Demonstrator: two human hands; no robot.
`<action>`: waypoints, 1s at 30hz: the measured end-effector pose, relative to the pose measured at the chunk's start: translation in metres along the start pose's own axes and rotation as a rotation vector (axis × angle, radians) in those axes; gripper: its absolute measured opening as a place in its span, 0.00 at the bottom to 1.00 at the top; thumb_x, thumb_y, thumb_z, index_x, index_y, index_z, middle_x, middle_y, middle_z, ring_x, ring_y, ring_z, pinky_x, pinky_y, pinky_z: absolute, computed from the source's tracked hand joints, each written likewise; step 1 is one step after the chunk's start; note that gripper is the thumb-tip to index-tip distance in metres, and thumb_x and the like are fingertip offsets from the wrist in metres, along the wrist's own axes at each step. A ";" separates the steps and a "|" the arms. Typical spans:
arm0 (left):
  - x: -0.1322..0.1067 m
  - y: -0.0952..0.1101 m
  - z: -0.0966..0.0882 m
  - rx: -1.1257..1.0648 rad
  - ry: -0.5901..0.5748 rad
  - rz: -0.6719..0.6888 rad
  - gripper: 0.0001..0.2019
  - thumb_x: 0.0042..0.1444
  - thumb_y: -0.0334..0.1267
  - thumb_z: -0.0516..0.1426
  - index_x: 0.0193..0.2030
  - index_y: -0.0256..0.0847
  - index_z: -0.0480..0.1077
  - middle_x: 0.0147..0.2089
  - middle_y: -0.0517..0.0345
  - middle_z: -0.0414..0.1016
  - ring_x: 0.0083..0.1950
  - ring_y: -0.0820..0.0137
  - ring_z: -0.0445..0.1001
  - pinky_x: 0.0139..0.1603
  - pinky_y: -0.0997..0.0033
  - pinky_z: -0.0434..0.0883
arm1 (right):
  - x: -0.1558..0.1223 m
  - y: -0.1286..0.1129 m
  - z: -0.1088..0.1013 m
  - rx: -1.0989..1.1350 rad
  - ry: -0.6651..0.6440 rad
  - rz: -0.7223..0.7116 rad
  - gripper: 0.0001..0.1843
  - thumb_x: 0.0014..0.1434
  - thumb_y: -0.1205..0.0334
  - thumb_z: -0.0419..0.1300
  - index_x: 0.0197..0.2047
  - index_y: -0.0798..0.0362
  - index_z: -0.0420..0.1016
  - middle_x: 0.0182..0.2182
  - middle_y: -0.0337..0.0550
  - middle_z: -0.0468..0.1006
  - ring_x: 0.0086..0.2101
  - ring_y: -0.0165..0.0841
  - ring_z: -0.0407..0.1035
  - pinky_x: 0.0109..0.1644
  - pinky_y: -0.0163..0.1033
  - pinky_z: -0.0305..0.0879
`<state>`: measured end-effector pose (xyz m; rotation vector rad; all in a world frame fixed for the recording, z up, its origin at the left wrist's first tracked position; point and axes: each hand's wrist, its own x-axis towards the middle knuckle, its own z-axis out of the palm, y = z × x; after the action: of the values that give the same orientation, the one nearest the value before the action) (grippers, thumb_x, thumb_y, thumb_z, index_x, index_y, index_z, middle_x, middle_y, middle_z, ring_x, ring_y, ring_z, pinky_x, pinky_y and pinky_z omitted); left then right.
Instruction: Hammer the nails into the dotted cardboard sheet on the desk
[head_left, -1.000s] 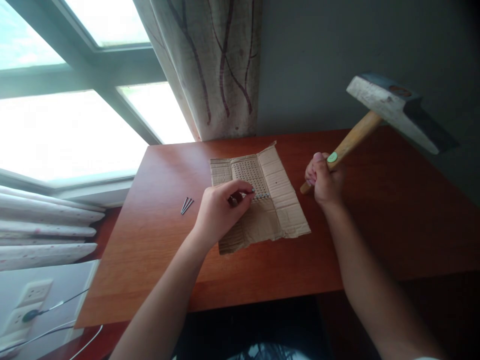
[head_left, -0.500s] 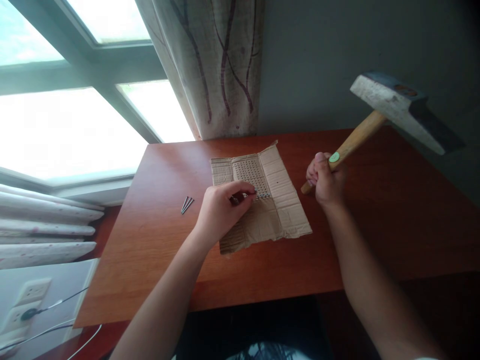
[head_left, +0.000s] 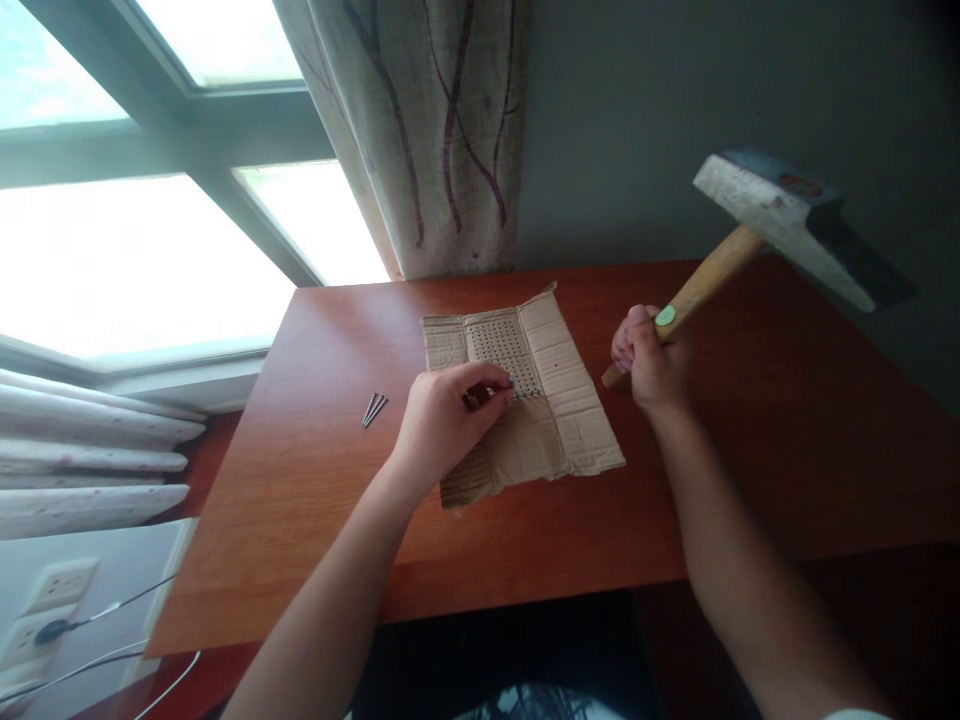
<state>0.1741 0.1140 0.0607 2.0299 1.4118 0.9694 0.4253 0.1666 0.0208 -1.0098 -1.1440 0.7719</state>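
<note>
My right hand (head_left: 652, 365) is wrapped round the wooden handle of a hammer (head_left: 720, 262). The hammer's metal head is raised above the table, up and to the right of that hand. A flattened piece of brown cardboard (head_left: 581, 420) lies on the table, with rows of small dark holes in its middle panel. Over the near end of these rows my left hand (head_left: 450, 405) pinches a nail (head_left: 511, 381); only its top shows between thumb and fingertip. Small grey nail heads (head_left: 531, 393) stand in the row beside the fingertips. Left of this hand lie a few loose nails (head_left: 373, 410).
The reddish-brown wooden table (head_left: 300, 500) carries all of this. Behind it hangs a patterned curtain (head_left: 427, 130) against a dark wall (head_left: 637, 130). Windows (head_left: 112, 260) are at the left. A wall socket (head_left: 56, 610) with a plug and cables is at lower left.
The hammer head has shifted slightly left and down. My left hand keeps its pinch at the same spot on the cardboard.
</note>
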 end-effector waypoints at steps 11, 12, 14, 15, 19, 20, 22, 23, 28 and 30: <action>0.001 0.001 0.000 -0.021 -0.020 -0.019 0.04 0.55 0.32 0.62 0.35 0.42 0.79 0.31 0.62 0.82 0.28 0.75 0.74 0.32 0.75 0.70 | -0.026 -0.067 -0.051 -0.576 -0.424 0.191 0.22 0.66 0.39 0.55 0.32 0.49 0.66 0.21 0.33 0.65 0.19 0.27 0.61 0.23 0.36 0.56; 0.001 0.000 0.000 -0.022 -0.020 -0.022 0.04 0.55 0.31 0.62 0.35 0.42 0.79 0.31 0.63 0.82 0.27 0.75 0.74 0.32 0.75 0.70 | -0.026 -0.077 -0.057 -0.689 -0.495 0.182 0.22 0.67 0.39 0.54 0.32 0.49 0.67 0.20 0.33 0.65 0.19 0.27 0.61 0.25 0.37 0.57; 0.001 0.000 0.000 -0.025 -0.017 -0.026 0.04 0.55 0.31 0.63 0.35 0.42 0.80 0.30 0.63 0.82 0.27 0.75 0.74 0.33 0.75 0.69 | -0.027 -0.097 -0.063 -0.875 -0.630 0.192 0.25 0.67 0.38 0.52 0.28 0.50 0.64 0.18 0.34 0.63 0.19 0.28 0.60 0.25 0.38 0.54; 0.001 -0.001 0.000 -0.026 -0.015 -0.026 0.04 0.54 0.31 0.63 0.35 0.42 0.80 0.30 0.63 0.81 0.28 0.75 0.74 0.33 0.75 0.69 | -0.026 -0.106 -0.064 -0.937 -0.695 0.201 0.27 0.67 0.38 0.52 0.26 0.50 0.63 0.18 0.34 0.63 0.19 0.28 0.60 0.25 0.38 0.53; 0.001 -0.001 0.001 -0.022 -0.011 -0.024 0.04 0.54 0.32 0.63 0.35 0.42 0.80 0.31 0.63 0.82 0.28 0.75 0.74 0.33 0.74 0.69 | -0.025 -0.132 -0.061 -1.028 -0.833 0.165 0.29 0.67 0.35 0.49 0.25 0.49 0.61 0.19 0.35 0.62 0.20 0.29 0.59 0.26 0.39 0.52; 0.001 0.000 0.001 -0.019 -0.013 -0.024 0.04 0.55 0.31 0.63 0.35 0.42 0.80 0.31 0.63 0.82 0.28 0.75 0.74 0.33 0.74 0.70 | -0.025 -0.135 -0.059 -1.031 -0.838 0.147 0.29 0.67 0.35 0.49 0.25 0.49 0.61 0.19 0.35 0.62 0.20 0.29 0.59 0.26 0.39 0.51; 0.002 0.000 0.001 -0.016 -0.014 -0.024 0.05 0.55 0.31 0.63 0.35 0.43 0.81 0.31 0.62 0.82 0.28 0.74 0.75 0.34 0.74 0.70 | -0.025 -0.141 -0.055 -1.032 -0.834 0.125 0.30 0.66 0.33 0.48 0.24 0.49 0.59 0.18 0.35 0.60 0.19 0.29 0.57 0.25 0.39 0.50; 0.002 0.000 0.001 -0.017 -0.013 -0.024 0.05 0.55 0.31 0.63 0.35 0.43 0.81 0.31 0.62 0.82 0.28 0.74 0.75 0.34 0.74 0.70 | -0.025 -0.143 -0.053 -1.031 -0.835 0.125 0.30 0.66 0.33 0.48 0.24 0.49 0.59 0.17 0.35 0.60 0.19 0.29 0.57 0.25 0.39 0.49; 0.002 0.000 -0.001 -0.017 -0.018 -0.025 0.04 0.55 0.32 0.63 0.34 0.42 0.81 0.31 0.62 0.83 0.28 0.73 0.75 0.32 0.73 0.69 | -0.025 -0.147 -0.045 -1.052 -0.884 0.165 0.30 0.67 0.35 0.47 0.25 0.49 0.61 0.18 0.35 0.63 0.20 0.30 0.59 0.27 0.39 0.51; 0.002 0.000 -0.001 -0.023 -0.023 -0.030 0.04 0.55 0.32 0.63 0.34 0.43 0.81 0.31 0.62 0.83 0.28 0.73 0.75 0.32 0.73 0.69 | -0.025 -0.147 -0.045 -1.063 -0.882 0.164 0.29 0.67 0.35 0.47 0.25 0.49 0.61 0.18 0.35 0.62 0.20 0.29 0.59 0.27 0.39 0.50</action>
<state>0.1740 0.1162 0.0620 1.9911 1.4089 0.9430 0.4616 0.0792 0.1445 -1.7099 -2.3905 0.7436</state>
